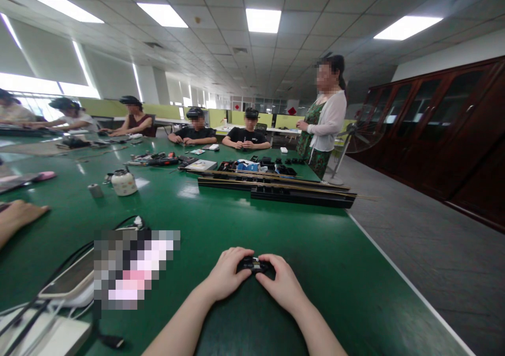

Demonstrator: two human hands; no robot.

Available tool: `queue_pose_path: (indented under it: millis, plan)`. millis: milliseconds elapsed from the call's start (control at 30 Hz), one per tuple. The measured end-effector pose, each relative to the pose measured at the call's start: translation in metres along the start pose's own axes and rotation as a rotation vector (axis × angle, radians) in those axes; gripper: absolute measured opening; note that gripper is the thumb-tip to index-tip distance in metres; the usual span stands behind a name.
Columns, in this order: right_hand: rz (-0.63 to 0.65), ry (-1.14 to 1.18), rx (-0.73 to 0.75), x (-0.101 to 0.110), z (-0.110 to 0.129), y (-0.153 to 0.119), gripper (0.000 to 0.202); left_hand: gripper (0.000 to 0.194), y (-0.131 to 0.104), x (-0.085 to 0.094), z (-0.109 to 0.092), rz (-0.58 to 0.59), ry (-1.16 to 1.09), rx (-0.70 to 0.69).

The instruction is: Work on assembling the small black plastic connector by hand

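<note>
Between my two hands, low over the green table (177,214), is a small black device (257,264) with a lighter, shiny part in its middle. My left hand (229,273) grips its left end, thumb in front and fingers curled behind. On the other end, my right hand (282,280) has the same kind of grip, with thumb and fingers closed round it. The fingers cover both ends of the device, and I cannot make out its exact kind.
Left of my arms lie a pale-edged phone-like device (69,278), cables and a blurred patch. A patterned jar (123,182) and a grey cylinder (95,190) stand farther off. Long black rails (303,197) with thin rods lie ahead. Another person's hand (21,214) rests at left; several people sit around.
</note>
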State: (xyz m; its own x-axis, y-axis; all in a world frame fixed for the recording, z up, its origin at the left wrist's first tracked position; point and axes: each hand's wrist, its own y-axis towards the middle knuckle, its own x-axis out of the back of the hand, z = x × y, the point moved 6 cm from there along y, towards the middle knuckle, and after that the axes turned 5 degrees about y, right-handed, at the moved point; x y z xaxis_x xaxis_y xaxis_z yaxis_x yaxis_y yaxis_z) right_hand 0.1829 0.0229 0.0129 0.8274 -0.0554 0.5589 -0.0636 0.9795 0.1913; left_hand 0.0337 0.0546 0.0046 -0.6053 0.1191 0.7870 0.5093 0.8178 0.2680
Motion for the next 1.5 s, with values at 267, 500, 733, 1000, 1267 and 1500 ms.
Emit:
queue_pose_path:
  millis: [267, 500, 733, 1000, 1267, 1500]
  plan:
    - [0.017, 0.016, 0.036, 0.0010, 0.0057, 0.0001, 0.024, 0.038, 0.0000, -0.0021, 0.0017, -0.005, -0.006, -0.008]
    - [0.009, 0.016, 0.048, 0.0011, 0.0056, -0.0002, 0.021, 0.039, 0.0001, -0.0011, 0.0006, -0.009, -0.011, -0.004]
    - [0.009, 0.010, 0.041, 0.0016, 0.0060, -0.0004, 0.018, 0.039, 0.0001, -0.0010, -0.0003, -0.005, -0.005, -0.009]
    - [0.016, -0.001, 0.033, 0.0017, 0.0066, -0.0008, 0.016, 0.043, -0.0002, -0.0026, 0.0017, 0.001, 0.001, -0.003]
    - [0.051, -0.028, 0.010, -0.0006, 0.0041, 0.0005, 0.014, 0.037, 0.0017, -0.0021, -0.0007, 0.024, 0.019, -0.006]
    - [0.053, -0.026, 0.018, -0.0003, 0.0054, 0.0006, 0.015, 0.037, 0.0012, -0.0023, -0.0002, 0.021, 0.018, -0.008]
